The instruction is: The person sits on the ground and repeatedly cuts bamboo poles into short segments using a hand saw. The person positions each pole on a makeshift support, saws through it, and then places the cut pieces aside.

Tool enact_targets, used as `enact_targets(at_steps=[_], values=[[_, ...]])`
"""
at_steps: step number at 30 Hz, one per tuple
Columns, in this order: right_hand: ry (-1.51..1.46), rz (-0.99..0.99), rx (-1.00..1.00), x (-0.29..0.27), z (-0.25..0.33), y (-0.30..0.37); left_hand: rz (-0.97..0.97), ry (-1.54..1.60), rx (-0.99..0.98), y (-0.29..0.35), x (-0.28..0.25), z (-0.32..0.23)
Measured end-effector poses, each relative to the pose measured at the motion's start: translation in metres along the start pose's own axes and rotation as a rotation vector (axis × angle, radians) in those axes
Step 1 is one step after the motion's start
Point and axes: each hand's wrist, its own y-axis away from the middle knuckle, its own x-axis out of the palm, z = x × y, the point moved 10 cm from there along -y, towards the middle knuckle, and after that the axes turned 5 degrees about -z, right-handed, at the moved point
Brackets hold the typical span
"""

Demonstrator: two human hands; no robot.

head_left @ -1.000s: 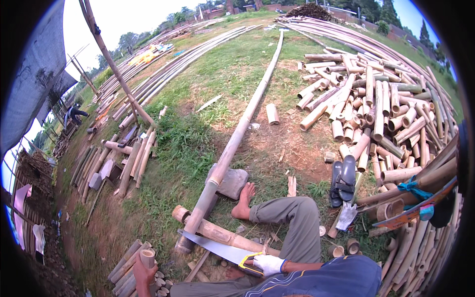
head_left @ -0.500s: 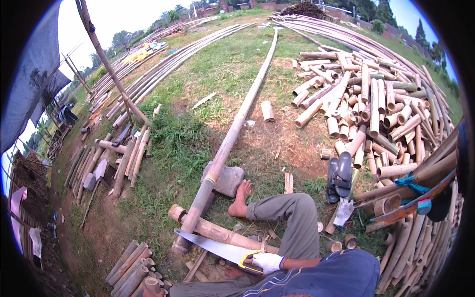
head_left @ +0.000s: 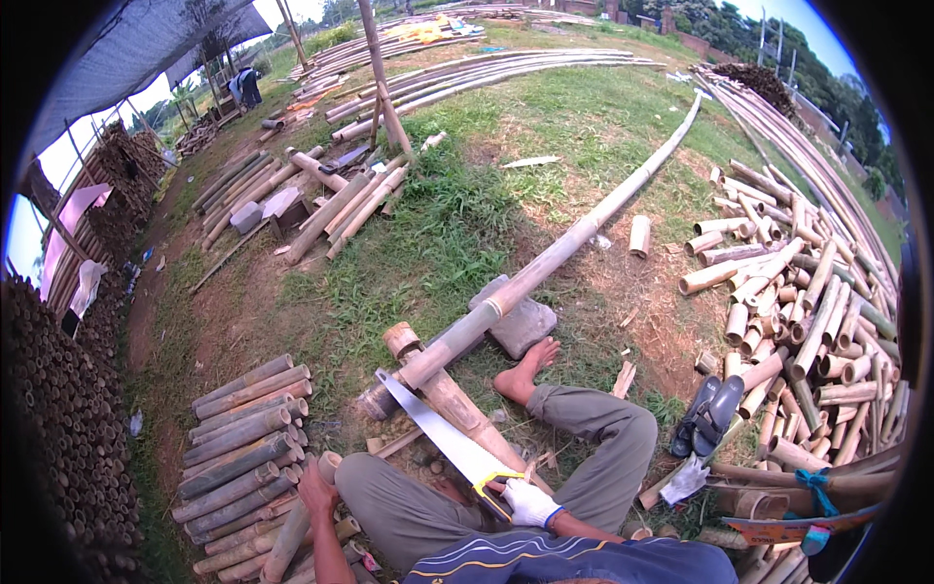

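Observation:
My right hand [head_left: 532, 503], in a white glove, grips the yellow and black handle of a handsaw [head_left: 438, 432]. Its blade points up and left, with the tip beside the near end of a long bamboo pole [head_left: 545, 268]. That pole rests across a thick notched bamboo piece [head_left: 457, 401] and near a stone block [head_left: 522, 326]. Bare, my left hand [head_left: 317, 490] is closed around a short bamboo piece [head_left: 288, 541], left of my knee and against a stack of cut bamboo pieces [head_left: 238, 438].
A large heap of cut bamboo [head_left: 808, 311] lies at the right, with dark sandals [head_left: 708, 414] and a loose white glove [head_left: 686, 481] beside it. More bamboo [head_left: 341, 209] lies at upper left, near a leaning post [head_left: 381, 83]. A tall bamboo stack [head_left: 58, 419] borders the left.
The view has swung left, bringing the left stacks into sight. My left hand and its bamboo piece now show more fully. The saw stays in my right hand, by the pole's near end.

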Motion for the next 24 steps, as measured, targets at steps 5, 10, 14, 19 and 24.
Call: enact_targets(at_steps=[5,10,14,19,24], values=[[0.051,0.015,0.032,-0.011,-0.003,-0.001,-0.098,-0.089,0.109,0.055,0.056,-0.011],[0.006,-0.092,-0.088,-0.01,0.012,-0.005,-0.351,-0.457,0.125,0.134,0.128,0.017],[-0.077,-0.017,-0.007,0.02,-0.007,-0.005,-0.279,-0.186,-0.144,0.16,0.096,-0.004],[-0.177,-0.046,0.062,-0.015,-0.021,-0.014,-0.45,0.201,-0.751,0.202,0.072,0.021],[-0.132,-0.053,0.073,-0.038,-0.031,-0.028,-0.507,1.233,-1.612,0.237,0.15,0.059]])
